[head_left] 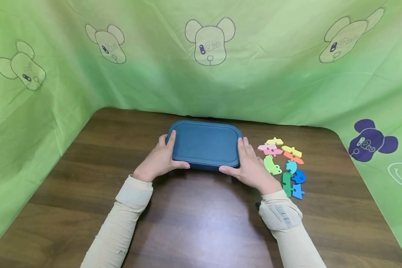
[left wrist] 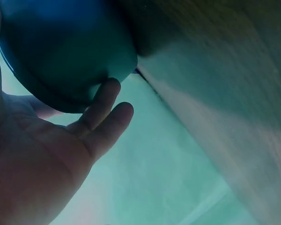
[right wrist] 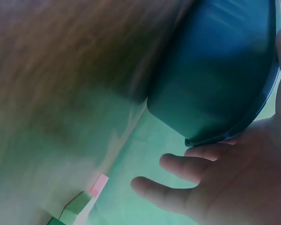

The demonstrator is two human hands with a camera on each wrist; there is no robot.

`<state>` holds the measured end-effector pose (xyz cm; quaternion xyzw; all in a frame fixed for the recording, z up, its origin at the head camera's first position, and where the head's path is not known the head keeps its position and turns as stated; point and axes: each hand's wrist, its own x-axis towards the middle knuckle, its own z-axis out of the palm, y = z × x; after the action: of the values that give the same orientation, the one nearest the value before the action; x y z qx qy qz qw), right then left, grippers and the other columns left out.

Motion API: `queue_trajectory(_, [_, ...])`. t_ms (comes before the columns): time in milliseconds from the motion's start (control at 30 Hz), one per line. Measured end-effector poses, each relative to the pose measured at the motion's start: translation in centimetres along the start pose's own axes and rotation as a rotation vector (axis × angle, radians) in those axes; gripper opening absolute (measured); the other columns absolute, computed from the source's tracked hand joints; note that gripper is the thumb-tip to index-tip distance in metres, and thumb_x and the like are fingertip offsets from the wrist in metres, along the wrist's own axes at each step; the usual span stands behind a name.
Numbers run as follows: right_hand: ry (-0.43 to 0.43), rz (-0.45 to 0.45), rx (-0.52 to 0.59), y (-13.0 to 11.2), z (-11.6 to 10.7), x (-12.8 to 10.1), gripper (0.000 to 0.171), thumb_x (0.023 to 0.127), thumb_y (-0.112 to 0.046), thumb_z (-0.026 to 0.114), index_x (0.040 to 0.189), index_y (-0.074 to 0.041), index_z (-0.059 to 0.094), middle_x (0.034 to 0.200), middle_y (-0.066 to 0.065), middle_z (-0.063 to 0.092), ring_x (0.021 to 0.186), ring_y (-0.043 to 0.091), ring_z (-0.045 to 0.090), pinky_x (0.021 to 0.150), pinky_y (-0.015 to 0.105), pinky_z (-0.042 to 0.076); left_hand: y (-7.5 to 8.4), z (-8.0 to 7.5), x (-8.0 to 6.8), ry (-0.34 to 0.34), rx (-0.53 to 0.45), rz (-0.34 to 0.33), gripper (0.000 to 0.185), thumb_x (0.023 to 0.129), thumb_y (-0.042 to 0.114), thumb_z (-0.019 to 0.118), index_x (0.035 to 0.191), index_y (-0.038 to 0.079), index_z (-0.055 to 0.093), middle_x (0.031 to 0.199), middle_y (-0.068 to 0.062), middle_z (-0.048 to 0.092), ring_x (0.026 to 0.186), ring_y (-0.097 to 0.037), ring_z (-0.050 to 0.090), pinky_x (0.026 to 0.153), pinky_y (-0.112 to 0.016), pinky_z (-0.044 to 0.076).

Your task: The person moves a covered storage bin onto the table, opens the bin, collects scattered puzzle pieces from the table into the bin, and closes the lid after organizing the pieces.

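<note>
Both forearms, sleeved in beige, are being extended from the lower edge of the head view toward the centre of the frame. The left hand is being held left of centre, its fingers laid forward and its thumb turned inward toward the right. The right hand is being held right of centre in mirrored pose, thumb turned inward toward the left. In both wrist views, the palms are being shown with fingers gently bent and slightly spread, the fingers pointing toward the left of the frame in the right wrist view.
</note>
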<state>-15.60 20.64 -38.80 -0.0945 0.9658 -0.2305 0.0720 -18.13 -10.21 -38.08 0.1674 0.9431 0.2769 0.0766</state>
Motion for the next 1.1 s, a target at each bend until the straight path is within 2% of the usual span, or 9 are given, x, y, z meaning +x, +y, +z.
queue_trajectory(267, [-0.008,-0.021,0.075,0.3,-0.1,0.2,0.129,0.083,-0.07,0.07,0.16,0.001,-0.005,0.166,0.024,-0.008,0.15,0.043,0.01,0.113,0.061,0.023,-0.6,-0.2,-0.1,0.005,-0.05,-0.009,0.129,0.08,0.054,0.082,0.16,-0.003,-0.001,0.163,-0.026,0.013,0.136,-0.04,0.044,0.109,-0.046,0.038])
queue_trajectory(433, [-0.013,-0.027,0.102,0.4,0.0,0.2,0.129,0.083,-0.066,0.072,0.159,0.002,-0.007,0.165,0.023,-0.011,0.151,0.041,0.008,0.115,0.056,0.022,-0.9,-0.2,-0.1,-0.018,-0.069,-0.021,0.128,0.081,0.056,0.08,0.159,-0.005,-0.002,0.166,-0.023,0.005,0.15,-0.033,0.019,0.117,-0.044,0.024])
queue_trajectory(533, [-0.017,-0.025,0.112,0.4,0.1,0.1,0.129,0.084,-0.065,0.073,0.159,0.002,-0.007,0.165,0.023,-0.012,0.15,0.041,0.008,0.115,0.056,0.021,-1.0,0.0,-0.1,-0.019,-0.072,-0.019,0.127,0.081,0.056,0.08,0.159,-0.006,0.0,0.166,-0.023,0.004,0.152,-0.03,0.012,0.118,-0.043,0.019])
queue_trajectory(700, [-0.015,-0.019,0.136,0.5,0.1,-0.1,0.129,0.083,-0.066,0.072,0.159,0.001,-0.008,0.165,0.024,-0.011,0.15,0.043,0.008,0.115,0.057,0.021,-1.0,0.1,0.2,-0.006,-0.09,-0.01,0.127,0.08,0.051,0.084,0.159,-0.007,0.003,0.165,-0.023,0.008,0.151,-0.031,0.016,0.118,-0.044,0.02])
queue_trajectory(933, [0.003,-0.018,0.187,0.4,-0.2,-0.1,0.129,0.081,-0.055,0.081,0.158,0.005,-0.004,0.164,0.027,-0.007,0.151,0.042,0.004,0.116,0.057,0.018,-0.9,0.3,0.3,0.021,-0.09,-0.02,0.129,0.076,0.05,0.087,0.158,-0.007,0.006,0.159,-0.028,0.022,0.145,-0.039,0.028,0.114,-0.048,0.029])
queue_trajectory(1100, [0.006,-0.012,0.188,0.3,-0.3,0.2,0.13,0.079,-0.055,0.083,0.158,0.006,-0.001,0.165,0.027,-0.004,0.151,0.042,0.005,0.116,0.057,0.018,-0.9,0.2,0.1,0.027,-0.105,-0.038,0.13,0.077,0.051,0.086,0.16,-0.005,0.004,0.159,-0.026,0.022,0.144,-0.036,0.032,0.114,-0.046,0.03])
